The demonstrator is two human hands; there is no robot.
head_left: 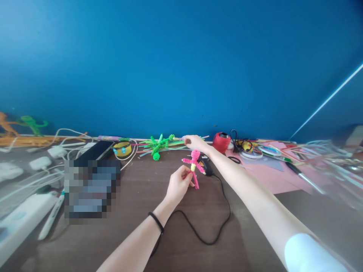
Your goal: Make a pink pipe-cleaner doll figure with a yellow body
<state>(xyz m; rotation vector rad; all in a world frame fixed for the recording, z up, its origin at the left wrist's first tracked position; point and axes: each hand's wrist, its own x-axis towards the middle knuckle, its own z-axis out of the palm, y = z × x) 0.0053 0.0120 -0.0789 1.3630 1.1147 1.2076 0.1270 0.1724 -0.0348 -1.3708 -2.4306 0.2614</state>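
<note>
Between the fingertips of my left hand is a pink pipe-cleaner figure, upright, with coiled arms and a yellow band round its middle. My right hand reaches to the back of the table, its fingers pinched at a heap of coloured pipe cleaners. What those fingers grip is too small to make out. Just left of them lies a green pipe-cleaner figure on the heap. A black glue gun, partly hidden by the pink figure and my right arm, rests behind my left hand with its cable trailing forward.
Phones, white chargers and a power strip crowd the left. A yellow round item sits near the wall. At right are a red object, tape rolls, pink paper and a knife-like tool.
</note>
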